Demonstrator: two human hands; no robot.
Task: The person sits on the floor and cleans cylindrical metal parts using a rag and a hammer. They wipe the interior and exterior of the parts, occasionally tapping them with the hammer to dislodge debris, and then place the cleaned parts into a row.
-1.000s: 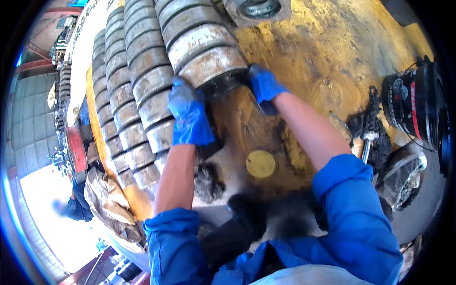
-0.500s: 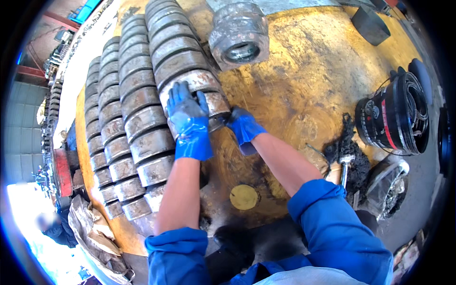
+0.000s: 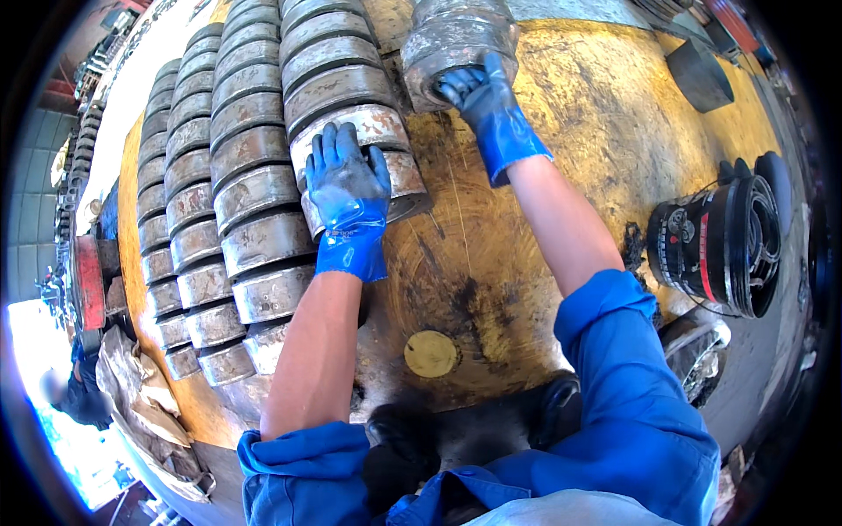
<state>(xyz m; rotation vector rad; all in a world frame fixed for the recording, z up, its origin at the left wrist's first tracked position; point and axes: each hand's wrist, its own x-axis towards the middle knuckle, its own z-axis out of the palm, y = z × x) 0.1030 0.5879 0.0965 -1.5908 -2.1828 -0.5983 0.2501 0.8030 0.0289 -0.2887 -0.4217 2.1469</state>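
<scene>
- Nearest the lower edge: two bare forearms come out of rolled blue sleeves (image 3: pixel 614 394); dark footwear stands on the worn yellow metal surface (image 3: pixel 614 114).
- Small round brass-coloured disc (image 3: pixel 431 353) lies flat on that surface, between the forearms, touching neither.
- Left hand (image 3: pixel 347 188), in a blue glove, lies flat with fingers spread, palm down on the end piece of the nearest row of grey metal rings (image 3: pixel 263 193); it presses on it and grips nothing.
- Rings stand on edge, packed side by side in several parallel rows running away to the upper left.
- Black round bucket with a red band (image 3: pixel 715 245) lies on its side to the right, well apart from both hands.
- Farther off: right hand (image 3: pixel 487 105), also blue-gloved, reaches to a separate grey metal ring (image 3: pixel 460 35) lying apart from the rows, fingers curled into its bore, holding its rim.
- Dark block (image 3: pixel 699 74) sits at the far right.
</scene>
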